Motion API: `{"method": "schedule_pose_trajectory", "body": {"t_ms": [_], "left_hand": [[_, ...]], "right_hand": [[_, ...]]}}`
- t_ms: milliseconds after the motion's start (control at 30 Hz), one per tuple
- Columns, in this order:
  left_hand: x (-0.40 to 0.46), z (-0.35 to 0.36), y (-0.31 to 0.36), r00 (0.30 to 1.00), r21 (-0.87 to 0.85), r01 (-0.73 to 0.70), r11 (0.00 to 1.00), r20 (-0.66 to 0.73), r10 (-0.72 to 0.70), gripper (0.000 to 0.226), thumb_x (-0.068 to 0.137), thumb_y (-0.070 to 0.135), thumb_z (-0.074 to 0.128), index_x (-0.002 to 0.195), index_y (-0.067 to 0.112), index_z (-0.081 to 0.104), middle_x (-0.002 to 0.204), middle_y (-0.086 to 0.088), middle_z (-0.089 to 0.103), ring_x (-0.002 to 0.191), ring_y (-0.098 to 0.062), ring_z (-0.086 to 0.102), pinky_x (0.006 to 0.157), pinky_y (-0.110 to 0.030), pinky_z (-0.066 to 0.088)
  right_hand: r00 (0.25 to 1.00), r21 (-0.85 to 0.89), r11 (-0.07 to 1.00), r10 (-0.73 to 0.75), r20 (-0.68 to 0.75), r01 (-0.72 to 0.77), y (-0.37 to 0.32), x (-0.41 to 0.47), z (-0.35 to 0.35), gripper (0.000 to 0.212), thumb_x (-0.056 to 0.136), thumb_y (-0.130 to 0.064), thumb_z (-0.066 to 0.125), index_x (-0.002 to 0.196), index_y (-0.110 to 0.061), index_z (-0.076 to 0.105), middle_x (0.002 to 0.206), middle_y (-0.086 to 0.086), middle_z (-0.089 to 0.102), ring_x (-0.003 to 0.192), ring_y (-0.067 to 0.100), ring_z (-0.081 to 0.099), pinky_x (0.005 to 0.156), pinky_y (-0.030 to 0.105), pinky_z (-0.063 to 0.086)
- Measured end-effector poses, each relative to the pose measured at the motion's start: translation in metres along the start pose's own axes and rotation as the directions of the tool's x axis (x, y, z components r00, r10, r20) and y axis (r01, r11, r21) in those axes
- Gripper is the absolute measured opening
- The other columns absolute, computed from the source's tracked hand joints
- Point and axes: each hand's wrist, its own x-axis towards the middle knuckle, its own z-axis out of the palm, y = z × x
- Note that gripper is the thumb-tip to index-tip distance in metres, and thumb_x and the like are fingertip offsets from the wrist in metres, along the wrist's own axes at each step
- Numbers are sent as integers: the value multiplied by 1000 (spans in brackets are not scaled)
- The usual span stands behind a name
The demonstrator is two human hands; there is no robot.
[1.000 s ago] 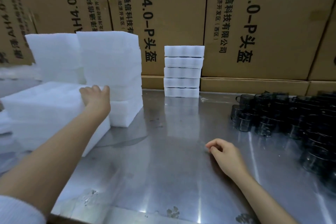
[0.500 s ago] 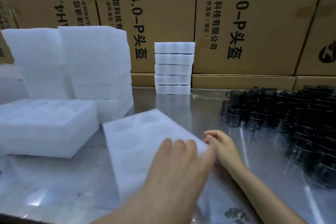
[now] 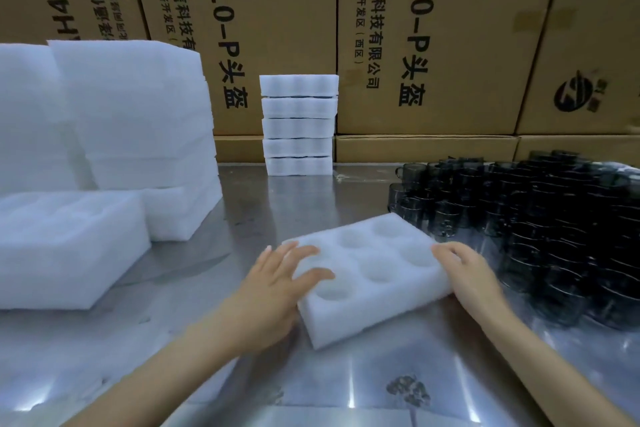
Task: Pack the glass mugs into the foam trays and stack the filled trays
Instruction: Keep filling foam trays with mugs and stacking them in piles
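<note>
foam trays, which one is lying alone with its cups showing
The foam tray between the left hand and right hand, lying flat on the metal table with six empty cups facing up. The other trays sit in stacks.

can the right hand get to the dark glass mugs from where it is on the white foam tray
Probably yes. The right hand rests on the right edge of the white foam tray, and the dark glass mugs stand just beyond it to the right with nothing between them.
</note>
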Motion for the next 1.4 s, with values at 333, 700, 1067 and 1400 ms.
{"method": "schedule_pose_trajectory", "body": {"t_ms": [333, 700, 1067, 1400], "left_hand": [[52, 37, -26, 931, -600, -3, 800, -293, -216, 74, 73, -20, 30, 126, 26, 54, 137, 20, 41, 130, -7, 39, 113, -27, 25], [67, 59, -9, 931, -919, 90, 385, -60, -361, 44, 93, 26, 56, 136, 23, 46, 138, 16, 38, 128, 6, 33, 102, -11, 23], [69, 61, -11, 931, -920, 65, 387, -84, -356, 41, 94, 17, 55, 134, 20, 47, 137, 11, 39, 130, -1, 34, 108, -19, 26], [64, 56, -4, 931, -903, 68, 425, -96, -353, 58, 76, 33, 46, 133, 21, 48, 134, 11, 41, 121, 4, 36, 94, -3, 25]], "right_hand": [[965, -430, 895, -203, -166, 114, -8, 5, -16, 20, 92, -46, 37, 96, -35, 52, 97, -11, 57, 85, 22, 54, 70, 34, 36], [978, -854, 498, 50, 202, 151, -19, 119, -28, 58, 86, 7, 40, 135, -23, 46, 127, 5, 56, 105, 25, 56, 80, 39, 55], [940, -865, 374, -196, 279, 335, -52, 122, -57, 19, 91, -15, 57, 103, -28, 65, 107, -2, 65, 95, 22, 60, 78, 37, 53], [559, -579, 187, -599, 573, 794, -105, 61, 13, 20, 92, -19, 55, 104, -31, 65, 101, -12, 63, 101, 14, 53, 71, 35, 50]]}}
